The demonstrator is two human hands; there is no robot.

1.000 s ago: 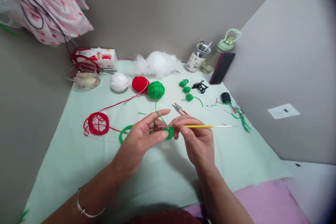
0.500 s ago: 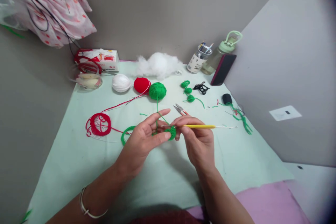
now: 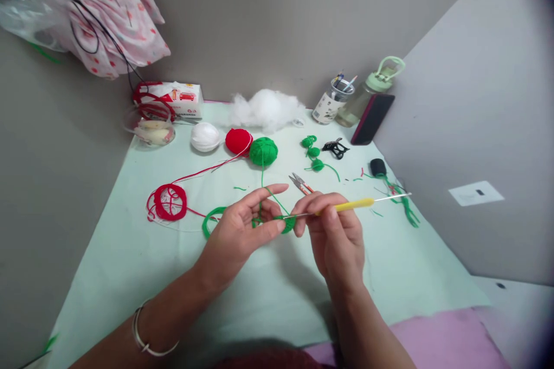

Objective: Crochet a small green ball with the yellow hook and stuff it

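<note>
Between thumb and fingers, my left hand [image 3: 236, 228] pinches a small green crochet piece [image 3: 288, 225]. Green yarn runs over its raised index finger, back to the green yarn ball [image 3: 264, 151]. A crochet hook [image 3: 355, 205] with a yellow handle is gripped in my right hand [image 3: 340, 236], its fingers closed round the handle. The hook's thin metal tip lies at the top of the green piece; whether it is inside a stitch I cannot tell. Just beyond my hands lie thread snips [image 3: 300, 183] with orange-red handles. Part of the green piece is hidden by my fingers.
White stuffing [image 3: 268, 109], a red yarn ball [image 3: 239, 141] and a white yarn ball [image 3: 205, 136] lie at the back. Coiled red yarn [image 3: 170, 202] is left. Small green crocheted balls [image 3: 317, 165], a black claw clip [image 3: 336, 149], a phone [image 3: 373, 120] and a bottle [image 3: 359, 98] are right.
My right hand has tilted the crochet hook, its rear end now higher and its tip drawn to the right. The left hand keeps its pinch. The whole view has shifted slightly.
</note>
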